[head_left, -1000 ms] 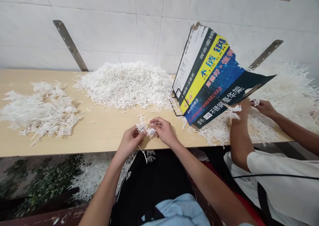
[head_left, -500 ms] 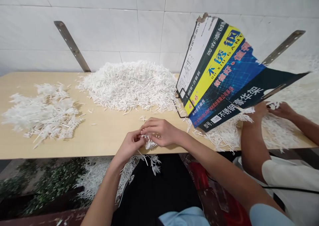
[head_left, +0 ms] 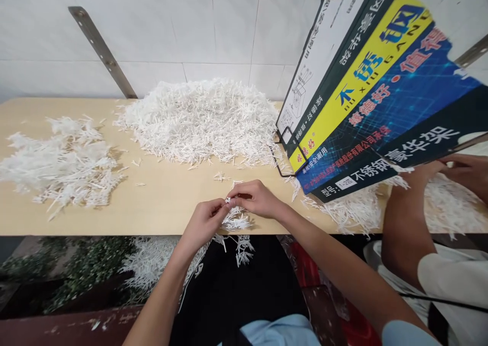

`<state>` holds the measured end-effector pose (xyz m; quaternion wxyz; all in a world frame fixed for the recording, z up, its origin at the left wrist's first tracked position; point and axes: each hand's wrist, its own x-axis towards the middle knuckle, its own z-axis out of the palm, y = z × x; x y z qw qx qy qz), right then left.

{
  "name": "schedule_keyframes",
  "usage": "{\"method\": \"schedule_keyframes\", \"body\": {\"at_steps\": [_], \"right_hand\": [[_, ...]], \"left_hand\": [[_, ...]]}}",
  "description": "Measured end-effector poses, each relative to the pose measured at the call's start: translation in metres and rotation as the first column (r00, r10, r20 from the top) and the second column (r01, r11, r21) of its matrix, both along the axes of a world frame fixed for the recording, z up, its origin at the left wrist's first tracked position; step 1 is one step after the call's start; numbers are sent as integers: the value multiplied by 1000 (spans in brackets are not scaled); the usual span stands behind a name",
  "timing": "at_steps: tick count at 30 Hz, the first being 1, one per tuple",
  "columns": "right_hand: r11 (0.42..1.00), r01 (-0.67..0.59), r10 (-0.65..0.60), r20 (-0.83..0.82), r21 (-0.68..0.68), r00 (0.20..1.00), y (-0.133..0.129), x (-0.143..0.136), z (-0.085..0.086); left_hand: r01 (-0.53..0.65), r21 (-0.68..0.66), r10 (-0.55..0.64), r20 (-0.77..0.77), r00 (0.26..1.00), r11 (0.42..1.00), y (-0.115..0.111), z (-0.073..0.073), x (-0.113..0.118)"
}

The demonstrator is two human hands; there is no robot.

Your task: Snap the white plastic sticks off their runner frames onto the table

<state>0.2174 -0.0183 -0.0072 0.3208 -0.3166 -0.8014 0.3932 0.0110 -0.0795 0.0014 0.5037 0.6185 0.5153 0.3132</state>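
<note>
My left hand (head_left: pixel 205 220) and my right hand (head_left: pixel 256 198) meet over the table's front edge, fingertips pinched together. Between them is a small white plastic piece (head_left: pixel 227 200), mostly covered by the fingers. Just below my hands lies a little heap of white branched plastic pieces (head_left: pixel 236 221). More such pieces (head_left: pixel 244 249) rest on the dark cloth over my lap. Behind my hands, a large mound of thin white plastic pieces (head_left: pixel 202 122) sits against the tiled wall. A looser pile (head_left: pixel 76 168) spreads over the table's left side.
A printed cardboard sheet (head_left: pixel 343 107) stands in a black wire holder (head_left: pixel 284 158) on the right of the wooden table (head_left: pixel 160 209). Beyond it, another person's arm (head_left: pixel 406 219) works among white pieces. Metal brackets (head_left: pixel 102 51) are on the wall; leafy plants (head_left: pixel 87 270) show below left.
The camera view has shifted, bringing the cardboard larger. My right hand's fingers have drawn into a pinch against my left fingertips, showing more of the little heap.
</note>
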Motion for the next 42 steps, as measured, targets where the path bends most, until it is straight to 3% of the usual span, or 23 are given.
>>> {"method": "schedule_keyframes", "body": {"at_steps": [5,8,11,13,16,17,18,21,24,28,30,33,35,38,40,42], "right_hand": [[976,102,-108,-18,-190,994,3,2,5],[966,76,-96,-67,-248,993,0,2,12],[953,42,-70,-82,-299,994,1,5,11],[933,106,-178,-186,-343,966,7,8,5],[865,285,-455,-408,-412,792,17,11,-4],[858,326,-486,-422,-398,765,18,10,-5],[870,351,-473,-392,-345,789,18,9,-5],[920,391,-389,-165,-22,906,8,3,3],[908,369,-356,-97,199,929,-6,0,11],[989,74,-70,-36,125,997,-13,2,10],[1000,24,-23,-31,6,999,-12,2,8],[989,100,-109,-79,-111,991,-8,2,5],[967,222,-238,-132,-124,962,-5,4,1],[873,446,-487,-294,-198,823,-1,6,-4],[858,484,-514,-301,-173,803,-1,5,-3],[904,426,-423,-203,-31,883,-4,2,2]], "left_hand": [[-7,-23,6,-46,999,1000,-1,2,3],[-64,-9,62,-136,989,998,-1,3,12],[-17,11,19,-199,980,1000,3,6,15],[109,-16,-110,-193,975,994,6,9,11],[254,-68,-261,-138,955,965,8,11,3],[245,-75,-252,-121,960,967,8,12,1],[214,-78,-221,-107,969,974,7,11,0],[128,-88,-136,-100,986,988,8,9,0],[104,-85,-114,-118,986,991,9,6,3],[129,-39,-134,-143,981,991,9,6,5],[169,-19,-170,-180,969,985,8,7,5],[204,11,-196,-230,953,979,7,11,4],[266,18,-255,-230,939,964,7,13,2],[363,17,-350,-223,910,932,6,13,-1],[306,20,-296,-209,932,952,4,11,-2],[203,8,-199,-174,964,979,3,9,-2]]}}
